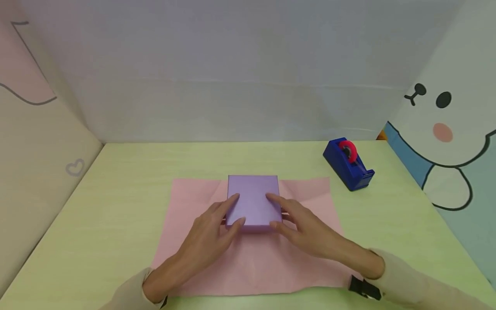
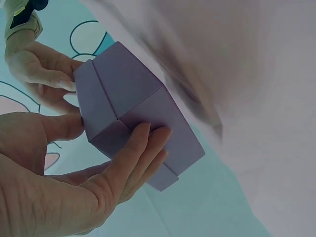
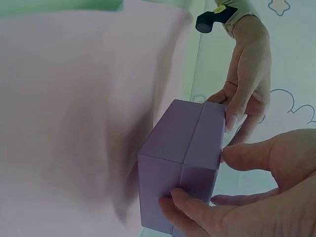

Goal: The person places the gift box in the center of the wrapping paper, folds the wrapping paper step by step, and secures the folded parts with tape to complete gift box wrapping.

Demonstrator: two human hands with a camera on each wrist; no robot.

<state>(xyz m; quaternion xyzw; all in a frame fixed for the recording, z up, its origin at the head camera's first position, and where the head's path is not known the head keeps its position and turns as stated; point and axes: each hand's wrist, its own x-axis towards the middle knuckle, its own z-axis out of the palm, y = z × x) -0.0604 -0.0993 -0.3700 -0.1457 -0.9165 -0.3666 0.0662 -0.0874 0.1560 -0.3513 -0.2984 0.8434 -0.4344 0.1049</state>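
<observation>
A purple lidded box (image 1: 253,200) is over the middle of the pink paper sheet (image 1: 248,271), its smooth top facing up. My left hand (image 1: 205,234) grips its left side, with the thumb at the near edge and the index fingertip on the top. From the opposite side my right hand (image 1: 310,230) holds it in much the same way. Both wrist views show fingers pressed against the box's side walls, across the lid seam on the box (image 2: 133,89). Whether the underside touches the paper I cannot tell.
A blue tape dispenser (image 1: 346,165) with a red-cored roll stands at the back right of the pale green table (image 1: 97,224). Behind the table rises a plain whitish wall (image 1: 240,86). Printed side panels with cartoon drawings flank it left and right.
</observation>
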